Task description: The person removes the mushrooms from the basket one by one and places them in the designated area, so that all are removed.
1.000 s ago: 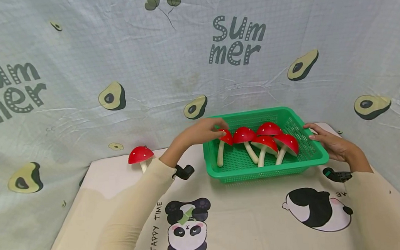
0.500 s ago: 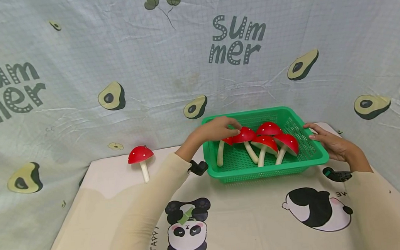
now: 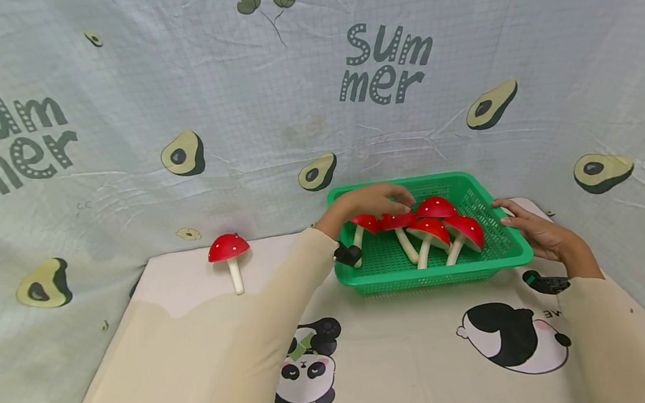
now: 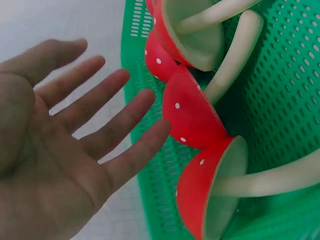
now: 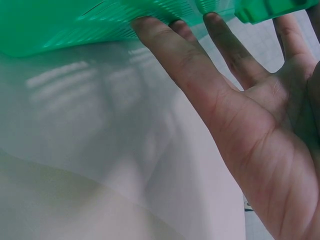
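Lying nearest, across the lower part of the head view: one pale tablecloth (image 3: 410, 333), with panda prints (image 3: 512, 338).

Right hand (image 3: 539, 232), right of centre: fingers extended and mostly straight, tips against the basket's outer side; some are hidden by the rim, so how firmly it bears cannot be told.

Basket (image 3: 440, 273), centre right: probably light, stiff with slight flex; best taken by the rim at two opposite sides. Green, rectangular, perforated walls, flared rim.

Mushrooms (image 3: 467, 234), five, inside the basket: presumably light, firm and smooth, perhaps slippery on the domed cap; surest hold around the stem just under it, though the join may be the weak point. Red caps, white dots, pale concave undersides, cream stems, some curved; caps bunched, stems mostly toward the lower edge of the frame.

Left hand (image 3: 375, 199), above the caps at the basket's left half: fingers spread and nearly straight in the left wrist view, holding nothing; contact with a cap cannot be told.

Lone mushroom (image 3: 228, 248), left of centre: same pattern, on the tablecloth, stem downward in the frame, well apart from the basket.

Backdrop cloth (image 3: 271, 105), upper frame: greyish white, avocado prints, "summer" lettering.
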